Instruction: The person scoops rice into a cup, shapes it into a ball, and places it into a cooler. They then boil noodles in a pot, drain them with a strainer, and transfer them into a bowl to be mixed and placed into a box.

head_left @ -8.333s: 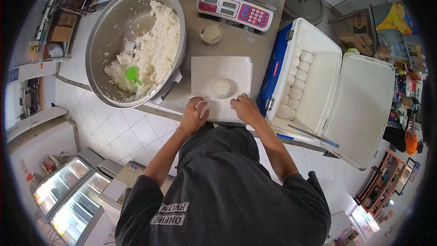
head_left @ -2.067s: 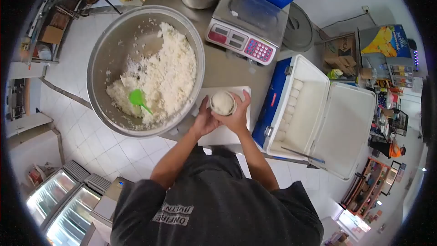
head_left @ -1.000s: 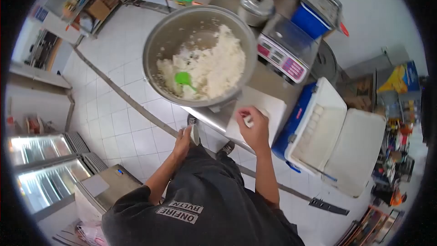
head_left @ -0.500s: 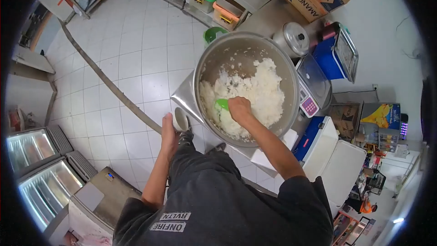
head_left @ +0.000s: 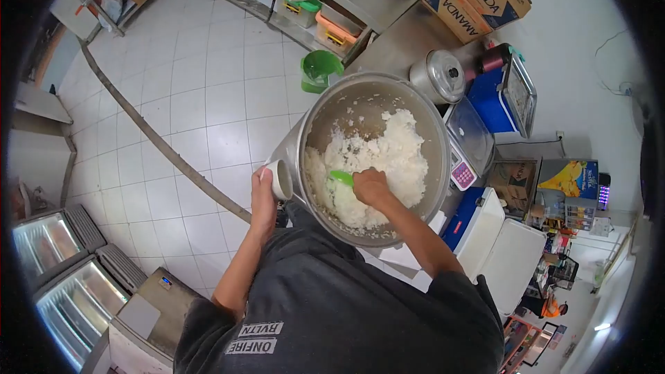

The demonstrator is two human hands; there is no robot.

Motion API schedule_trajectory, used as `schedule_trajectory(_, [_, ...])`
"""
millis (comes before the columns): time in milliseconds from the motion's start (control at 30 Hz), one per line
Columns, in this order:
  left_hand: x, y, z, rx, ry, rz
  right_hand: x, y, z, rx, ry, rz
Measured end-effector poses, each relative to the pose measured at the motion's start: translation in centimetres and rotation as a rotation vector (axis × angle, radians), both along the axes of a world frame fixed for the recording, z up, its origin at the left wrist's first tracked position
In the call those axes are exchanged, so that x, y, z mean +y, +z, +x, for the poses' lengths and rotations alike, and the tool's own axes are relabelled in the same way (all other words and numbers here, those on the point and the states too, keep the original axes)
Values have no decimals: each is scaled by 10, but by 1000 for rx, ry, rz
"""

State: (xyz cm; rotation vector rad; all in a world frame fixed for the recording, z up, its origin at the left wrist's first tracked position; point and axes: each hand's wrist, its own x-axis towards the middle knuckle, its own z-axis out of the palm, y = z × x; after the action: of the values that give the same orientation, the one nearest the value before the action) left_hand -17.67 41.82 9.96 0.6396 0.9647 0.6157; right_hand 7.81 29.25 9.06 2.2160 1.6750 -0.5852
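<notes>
Two hands busy here: left hand [head_left: 262, 197] curled around a small white cup [head_left: 280, 180], tilted, right beside the big metal bowl [head_left: 367, 77]. Right hand [head_left: 370, 185] is in a closed grip on a green scoop [head_left: 340, 177], down in the crumbly white stuff [head_left: 400, 156] inside that bowl. Lidded pot [head_left: 438, 76] sits near the rim.
</notes>
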Motion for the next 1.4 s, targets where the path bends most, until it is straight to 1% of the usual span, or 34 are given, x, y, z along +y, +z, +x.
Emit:
schedule_trajectory(67, [0,0,2,145,-1,110,8,15,13,-10,-43,20])
schedule_trajectory(100, [-1,4,6,148,0,113,17,20,29,47,-50,13])
schedule_trajectory(133, [-3,8,11,197,-36,204,31,30,41,103,-56,4])
schedule_trajectory(167, [-5,11,15,245,-70,294,47,37,49,94,-158,48])
schedule_trajectory(200, [-6,-9,18,277,-113,388,56,23,64,-18,-116,118])
schedule_trajectory(233, [-7,-3,21,282,-116,384,68,6,75,-13,-117,114])
schedule_trajectory(267, [-8,9,28,321,-144,431,82,-10,83,-66,-53,246])
schedule_trajectory(300, [-7,15,32,360,-172,477,91,-14,80,-119,11,378])
schedule_trajectory(333, [-5,12,33,357,-158,478,93,-18,73,-114,10,380])
schedule_trajectory(400, [-1,1,31,356,-167,479,89,-21,51,-101,193,315])
schedule_trajectory(467, [-1,-2,31,352,-175,470,62,-15,15,4,146,297])
schedule_trajectory(567, [-1,-2,32,326,-181,476,8,-10,-10,79,110,232])
schedule_trajectory(633, [2,-5,31,373,-230,532,-16,5,-25,122,70,225])
schedule_trajectory(700, [2,-1,32,322,-236,487,-32,20,-42,217,-121,35])
schedule_trajectory(733, [1,2,32,272,-237,447,-40,19,-40,179,24,5])
schedule_trajectory(767, [1,-3,32,271,-242,445,-44,20,-33,180,19,3])
schedule_trajectory(833, [1,-16,31,317,-227,533,-41,20,-7,178,-8,102])
schedule_trajectory(900, [2,-14,29,306,-230,544,-12,17,37,24,-173,-29])
schedule_trajectory(967, [2,-15,29,292,-240,555,18,17,71,-57,-317,95])
schedule_trajectory(1000, [2,-17,30,272,-234,528,18,8,72,-56,-321,92])
schedule_trajectory(1067, [2,-14,30,255,-221,503,20,-23,68,-24,-427,181])
schedule_trajectory(1100, [3,-8,31,276,-243,506,11,-34,50,62,-443,250])
schedule_trajectory(1133, [2,-6,31,299,-262,503,12,-12,21,128,-469,177])
schedule_trajectory(1200, [1,-11,30,265,-253,477,-1,-3,-15,182,-461,75])
schedule_trajectory(1233, [2,-13,31,227,-248,457,-3,3,-26,180,-456,72])
schedule_trajectory(1267, [4,-15,32,227,-245,453,-4,7,-35,234,-450,56])
schedule_trajectory(1300, [4,-14,32,254,-236,540,-8,9,-42,293,-448,33])
schedule_trajectory(1333, [4,-13,33,281,-227,627,-12,10,-44,279,-406,-1])
schedule_trajectory(1367, [5,-12,32,288,-227,618,-14,12,-43,283,-404,-11])
schedule_trajectory(1400, [7,-3,32,276,-244,582,-15,17,-41,299,-301,-39])
